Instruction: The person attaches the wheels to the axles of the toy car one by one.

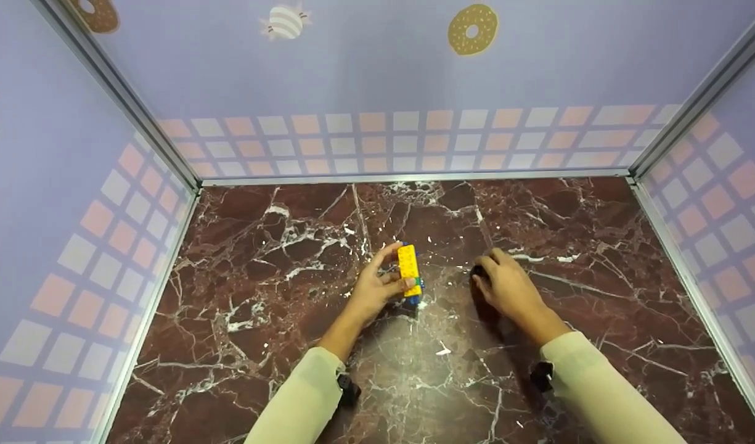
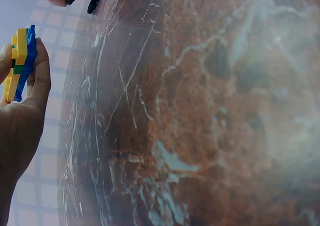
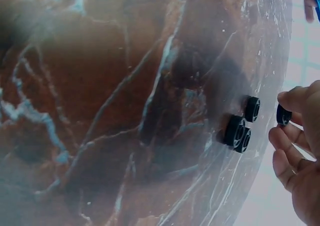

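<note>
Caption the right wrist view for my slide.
Right hand pinches a black wheel; three more rest on the marbled surface.

My left hand (image 1: 371, 293) holds the block assembly (image 1: 408, 268) over the middle of the counter (image 1: 229, 370), a finger at its far end and my thumb across its nearer part. To the right of it, well apart, is my right hand (image 1: 506, 283), with a wheel (image 3: 284, 115) pinched between thumb and fingers. Three loose wheels (image 3: 253, 109) lie on the counter near that hand — two overlapping in the right wrist view, the third just beside them. Around the counter stand three panels: a back panel (image 1: 377, 68) behind everything, a left panel (image 1: 32, 216) and a right panel (image 1: 744, 123).
</note>
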### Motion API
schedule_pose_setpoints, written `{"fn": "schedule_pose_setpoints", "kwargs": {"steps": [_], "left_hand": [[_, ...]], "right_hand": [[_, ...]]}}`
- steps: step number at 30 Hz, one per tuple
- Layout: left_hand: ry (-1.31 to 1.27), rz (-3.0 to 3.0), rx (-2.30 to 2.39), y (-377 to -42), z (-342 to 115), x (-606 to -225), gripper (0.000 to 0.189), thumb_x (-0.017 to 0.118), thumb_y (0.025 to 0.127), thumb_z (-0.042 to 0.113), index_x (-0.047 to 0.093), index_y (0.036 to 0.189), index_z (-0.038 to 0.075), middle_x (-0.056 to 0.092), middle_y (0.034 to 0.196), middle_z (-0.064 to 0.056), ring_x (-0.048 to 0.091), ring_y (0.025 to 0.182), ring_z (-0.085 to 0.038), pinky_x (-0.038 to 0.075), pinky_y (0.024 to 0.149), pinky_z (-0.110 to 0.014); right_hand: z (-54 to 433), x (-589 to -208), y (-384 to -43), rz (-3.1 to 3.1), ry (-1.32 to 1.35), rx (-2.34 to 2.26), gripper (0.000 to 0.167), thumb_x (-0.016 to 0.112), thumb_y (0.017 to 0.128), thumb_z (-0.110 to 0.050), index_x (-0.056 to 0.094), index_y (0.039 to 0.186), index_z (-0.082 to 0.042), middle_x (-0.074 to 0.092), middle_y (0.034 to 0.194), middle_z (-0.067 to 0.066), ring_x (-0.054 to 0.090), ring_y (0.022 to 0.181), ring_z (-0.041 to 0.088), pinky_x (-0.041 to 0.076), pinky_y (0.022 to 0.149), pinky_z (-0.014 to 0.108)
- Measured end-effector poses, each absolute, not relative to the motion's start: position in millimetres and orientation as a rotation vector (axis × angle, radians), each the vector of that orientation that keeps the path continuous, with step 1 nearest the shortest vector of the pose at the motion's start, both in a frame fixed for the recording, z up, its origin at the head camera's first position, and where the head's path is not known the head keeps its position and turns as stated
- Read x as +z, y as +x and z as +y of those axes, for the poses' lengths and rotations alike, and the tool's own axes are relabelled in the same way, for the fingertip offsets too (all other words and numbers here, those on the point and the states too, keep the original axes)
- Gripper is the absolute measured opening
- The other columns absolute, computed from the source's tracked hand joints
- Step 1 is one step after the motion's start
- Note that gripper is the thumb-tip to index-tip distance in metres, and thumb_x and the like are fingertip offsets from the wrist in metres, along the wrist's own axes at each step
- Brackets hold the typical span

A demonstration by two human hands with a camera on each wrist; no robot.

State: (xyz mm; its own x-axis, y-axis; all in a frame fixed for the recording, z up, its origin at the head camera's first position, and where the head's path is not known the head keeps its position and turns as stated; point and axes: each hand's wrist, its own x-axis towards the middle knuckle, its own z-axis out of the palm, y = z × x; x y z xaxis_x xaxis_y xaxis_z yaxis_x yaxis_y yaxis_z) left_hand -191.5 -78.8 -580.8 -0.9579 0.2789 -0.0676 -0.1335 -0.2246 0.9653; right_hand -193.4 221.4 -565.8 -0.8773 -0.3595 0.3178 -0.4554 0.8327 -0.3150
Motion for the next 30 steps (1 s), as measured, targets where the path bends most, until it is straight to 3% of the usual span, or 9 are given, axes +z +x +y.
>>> {"fn": "schedule_pose_setpoints", "kwargs": {"steps": [9,16,24,30], "left_hand": [[0.185,1.754,2.284,-191,-77,-582,0.083,0.078,0.095,-0.011,0.038,0.166,0.002,0.062,0.136,-0.022,0.073,0.101,-0.019,0.073,0.092,-0.036],[0.191,1.748,2.303,-191,-77,-582,0.084,0.079,0.094,-0.011,0.038,0.166,-0.001,0.065,0.133,-0.023,0.075,0.101,-0.021,0.073,0.094,-0.039],[0.164,1.763,2.284,-190,-76,-584,0.080,0.077,0.094,-0.013,0.045,0.164,0.004,0.065,0.134,-0.026,0.076,0.099,-0.021,0.074,0.093,-0.039],[0.153,1.746,2.289,-191,-75,-584,0.079,0.078,0.093,-0.013,0.045,0.163,0.004,0.065,0.133,-0.022,0.074,0.097,-0.020,0.074,0.090,-0.038]], "right_hand": [[212,-561,-199,-2.695,0.684,0.622,0.027,0.080,0.094,0.000,0.073,0.119,0.004,0.065,0.107,0.020,0.070,0.093,0.040,0.069,0.085,0.057],[202,-556,-201,-2.686,0.658,0.703,0.028,0.079,0.094,0.003,0.074,0.121,0.002,0.067,0.110,0.019,0.073,0.095,0.040,0.069,0.088,0.057],[191,-552,-203,-2.643,0.696,0.753,0.026,0.078,0.097,0.003,0.076,0.122,0.001,0.068,0.113,0.018,0.076,0.095,0.036,0.071,0.082,0.049],[184,-549,-203,-2.654,0.698,0.753,0.022,0.079,0.098,0.001,0.075,0.119,-0.002,0.066,0.111,0.017,0.075,0.097,0.036,0.071,0.083,0.051]]}}
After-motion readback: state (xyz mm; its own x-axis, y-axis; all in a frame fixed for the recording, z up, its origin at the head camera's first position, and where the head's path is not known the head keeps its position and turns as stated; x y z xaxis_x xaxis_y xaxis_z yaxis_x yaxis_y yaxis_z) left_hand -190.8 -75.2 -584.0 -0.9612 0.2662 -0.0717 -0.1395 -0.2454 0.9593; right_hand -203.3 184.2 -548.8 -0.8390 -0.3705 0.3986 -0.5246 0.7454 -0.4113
